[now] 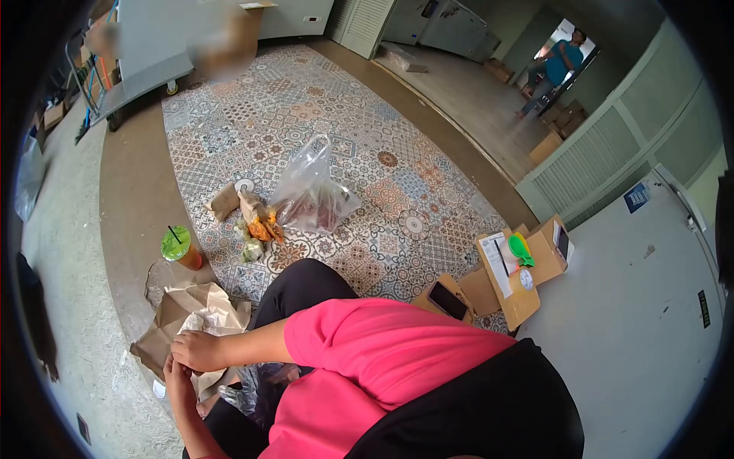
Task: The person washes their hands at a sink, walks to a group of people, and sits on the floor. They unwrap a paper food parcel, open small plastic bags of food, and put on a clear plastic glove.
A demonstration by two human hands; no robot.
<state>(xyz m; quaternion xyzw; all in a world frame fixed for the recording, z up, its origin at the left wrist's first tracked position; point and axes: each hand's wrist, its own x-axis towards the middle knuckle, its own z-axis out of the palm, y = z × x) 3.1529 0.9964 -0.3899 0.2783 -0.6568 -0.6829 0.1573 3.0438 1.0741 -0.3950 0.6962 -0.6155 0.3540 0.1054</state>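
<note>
My right hand (200, 351) reaches across my body and is closed, with a small pale, whitish bundle (193, 322) showing just beyond its knuckles; what that bundle is I cannot make out. Directly below, my left hand (178, 382) meets it, fingers bent and pressed against the right fingers. Whatever lies between the left fingers is hidden. Both hands are over a creased sheet of brown paper (219, 301) spread on the floor by my legs. A crumpled dark plastic bag (246, 394) lies close to my lap.
A cup of red-orange drink with green lid (182, 248) stands beyond the paper. A clear plastic bag (313, 203) with dark red contents and orange-and-green bundles (264, 228) lie on patterned flooring. Right are cardboard pieces (522, 310) and a phone (448, 301). A person (562, 65) is far back.
</note>
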